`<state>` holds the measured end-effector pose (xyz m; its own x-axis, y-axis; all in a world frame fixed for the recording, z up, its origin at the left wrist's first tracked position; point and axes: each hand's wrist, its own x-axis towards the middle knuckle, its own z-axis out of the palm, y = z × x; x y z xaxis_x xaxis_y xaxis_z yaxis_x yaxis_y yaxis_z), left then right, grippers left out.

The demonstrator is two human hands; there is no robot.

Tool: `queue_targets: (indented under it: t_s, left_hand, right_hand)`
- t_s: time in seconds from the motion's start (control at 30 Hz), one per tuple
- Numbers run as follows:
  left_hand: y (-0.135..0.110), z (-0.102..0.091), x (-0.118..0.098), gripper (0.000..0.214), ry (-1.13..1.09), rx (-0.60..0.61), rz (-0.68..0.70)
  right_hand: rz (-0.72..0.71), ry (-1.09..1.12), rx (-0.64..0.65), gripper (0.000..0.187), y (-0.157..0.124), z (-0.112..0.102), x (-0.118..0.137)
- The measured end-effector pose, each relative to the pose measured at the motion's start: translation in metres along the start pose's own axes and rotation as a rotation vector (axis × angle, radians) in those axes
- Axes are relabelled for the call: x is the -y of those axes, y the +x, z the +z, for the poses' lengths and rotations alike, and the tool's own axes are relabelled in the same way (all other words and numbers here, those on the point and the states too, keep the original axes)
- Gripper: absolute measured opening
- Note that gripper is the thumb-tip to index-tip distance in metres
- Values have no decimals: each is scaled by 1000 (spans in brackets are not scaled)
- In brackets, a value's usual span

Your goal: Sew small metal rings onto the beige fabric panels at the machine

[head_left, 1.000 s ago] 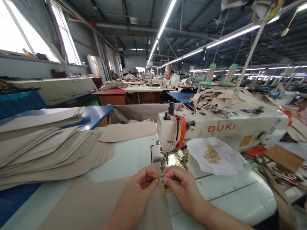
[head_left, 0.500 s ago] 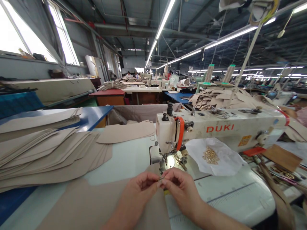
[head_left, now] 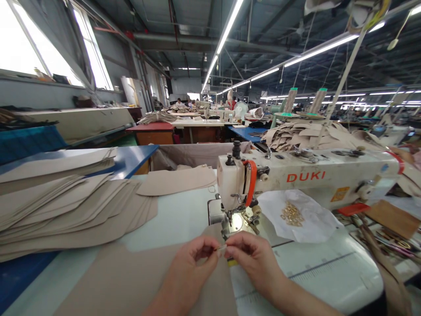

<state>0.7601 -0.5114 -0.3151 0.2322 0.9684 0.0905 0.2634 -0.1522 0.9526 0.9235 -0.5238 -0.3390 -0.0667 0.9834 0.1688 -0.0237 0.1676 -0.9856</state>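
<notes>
We pinch a small metal piece (head_left: 221, 249) between our left hand (head_left: 194, 261) and right hand (head_left: 251, 259), fingertips of both closed on it, above the flat beige cut panel (head_left: 131, 281), just before the white DUKI sewing machine (head_left: 296, 180).

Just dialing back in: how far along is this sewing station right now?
Done: nothing stitched shows. A single tan piece lies behind the machine. In hand: left hand and right hand pinch a small piece over the tan panel, before the sewing machine. Left: the stack of cut panels and gold rings.
</notes>
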Motion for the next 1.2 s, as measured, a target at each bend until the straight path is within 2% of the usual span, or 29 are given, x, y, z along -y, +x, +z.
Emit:
queue_targets:
  t_s: [0.4,0.6,0.7,0.77,0.83,0.9,1.0,1.1,1.2]
  left_hand:
    - [1,-1,2,11,154,0,34]
    - [1,-4,-2,11,131,-25,-18]
    - [4,-7,-2,19,53,9,-87]
    - [7,-11,0,21,47,96,-101]
    - [11,-17,2,25,54,184,-82]
    - [14,-22,6,31,93,200,-21]
    - [15,-27,16,43,340,120,135]
    - [9,-24,28,47,632,112,283]
    - [0,-20,35,46,746,103,347]
  right_hand:
    - [-90,-327,80,13,-1,-4,7]
    - [-134,-447,27,12,1,-1,7]
    - [-56,-388,13,12,1,1,6]
    - [36,-316,14,12,2,2,6]
    - [156,-241,21,12,4,1,6]
    - [250,-201,29,13,8,-1,8]
    - [316,-202,48,16,19,-2,12]
    - [384,-208,78,19,31,0,14]
    - [447,-212,120,21,41,3,14]
